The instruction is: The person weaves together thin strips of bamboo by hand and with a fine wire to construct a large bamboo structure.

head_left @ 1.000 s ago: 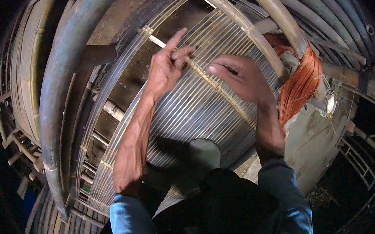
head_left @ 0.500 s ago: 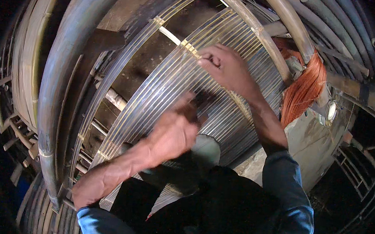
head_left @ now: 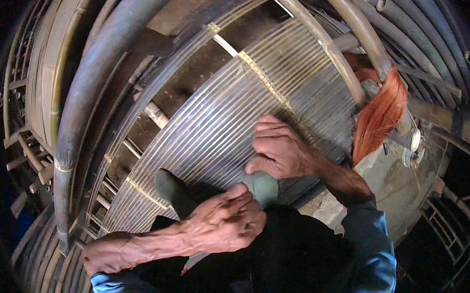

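A panel of thin, closely spaced slats [head_left: 199, 117] spreads in front of me, crossed by pale yellow lashing bands [head_left: 261, 77]. My left hand [head_left: 230, 219] is closed low over my lap, its thumb and forefinger pressed together near the grey-green toe of my footwear [head_left: 265, 188]. Up and to the right, my right hand [head_left: 279, 149] is curled closed above the panel, close to a lashing band. Whatever the fingers of either hand grip is too thin or too hidden to make out. A hank of orange-red strands [head_left: 381, 116] hangs to the right of the panel.
A thick bamboo pole [head_left: 94, 87] curves along the left, and a thinner pole [head_left: 329, 49] crosses the panel's far right part. More poles [head_left: 412, 28] are stacked at the upper right. A small round container [head_left: 414, 140] stands beyond the orange-red hank.
My right hand has come down and nearer, away from the lashing band at the upper part of the panel. My left hand has drawn back toward my lap.
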Demonstrator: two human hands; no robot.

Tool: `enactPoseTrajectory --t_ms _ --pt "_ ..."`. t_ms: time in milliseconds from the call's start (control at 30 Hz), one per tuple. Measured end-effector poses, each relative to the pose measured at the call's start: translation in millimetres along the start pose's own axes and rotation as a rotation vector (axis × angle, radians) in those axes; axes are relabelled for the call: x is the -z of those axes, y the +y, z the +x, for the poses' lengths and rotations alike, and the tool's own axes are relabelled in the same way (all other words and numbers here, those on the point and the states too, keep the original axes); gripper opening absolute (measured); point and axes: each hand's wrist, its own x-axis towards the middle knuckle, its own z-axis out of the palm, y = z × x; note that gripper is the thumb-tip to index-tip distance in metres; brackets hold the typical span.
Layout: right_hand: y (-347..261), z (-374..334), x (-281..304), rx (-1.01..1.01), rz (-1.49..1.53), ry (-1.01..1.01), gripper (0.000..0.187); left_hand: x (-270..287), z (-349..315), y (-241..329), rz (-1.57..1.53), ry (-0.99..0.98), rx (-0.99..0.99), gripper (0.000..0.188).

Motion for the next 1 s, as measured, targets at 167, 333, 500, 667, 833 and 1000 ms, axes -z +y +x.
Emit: enactPoseTrajectory --t_ms 167,333,500,667,833,1000 --pt "10 -6 2 -0.098 -0.124 -0.279 0.043 3 -37 4 0.200 -0.153 0.130 0.021" --pt "20 10 -37 0.037 -0.469 -0.785 0.024 12 -142 39 0.350 -0.456 0.511 0.036" --pt "25 148 -133 0.022 -0.116 -0.399 0.026 30 -205 84 0.406 -0.288 0.911 0.024" --pt "50 193 -224 -0.030 -0.201 -0.426 0.038 17 -242 61 0.217 0.143 1.374 0.019" --pt "63 173 -255 -0.061 -0.337 -0.434 0.048 -52 -264 -22 0.138 0.567 1.479 0.039" --pt "51 172 -258 -0.128 -0.451 -0.471 0.044 -110 -252 -85 0.137 0.875 1.409 0.030"
